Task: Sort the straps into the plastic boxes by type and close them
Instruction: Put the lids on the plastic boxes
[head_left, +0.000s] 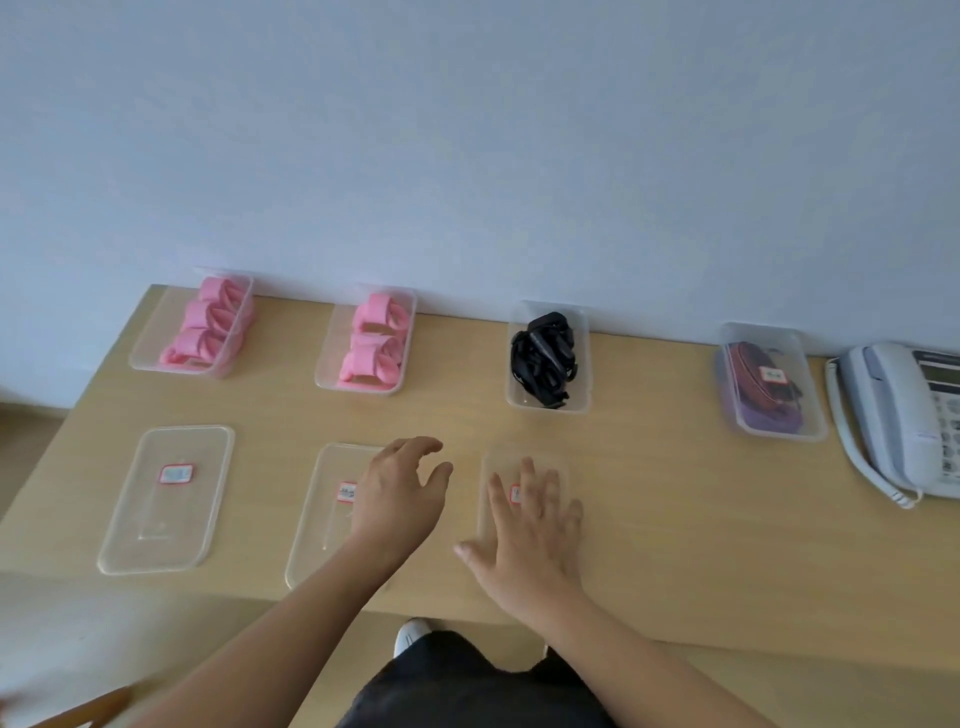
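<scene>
**Station Status: Three Boxes Uncovered, One Covered**

Well to the far left of the left hand (400, 493), the first box (148, 356) stood uncovered and held pink straps (213, 322). The first lid (166, 499) lay flat on the table (675, 519), left of that hand.

Beyond the left hand, the second box (327, 376) stood uncovered and held a further set of pink straps (376, 345). The second lid (317, 519) lay partly beneath the left hand. The fingers of this hand were loosely curled and held nothing. Contact with the second lid could not be determined.

The right hand (524, 525) lay just right of the left hand, apart from it. Its fingers were spread wide and rested flat on the third lid (491, 467), gripping nothing. Beyond this hand, the third box (524, 401) stood uncovered and held black straps (543, 356).

Far right of the right hand, the fourth box (779, 340) stood with its lid on and held purple and red straps (758, 397). A telephone (893, 415) sat just beside it, at the table's right end.
</scene>
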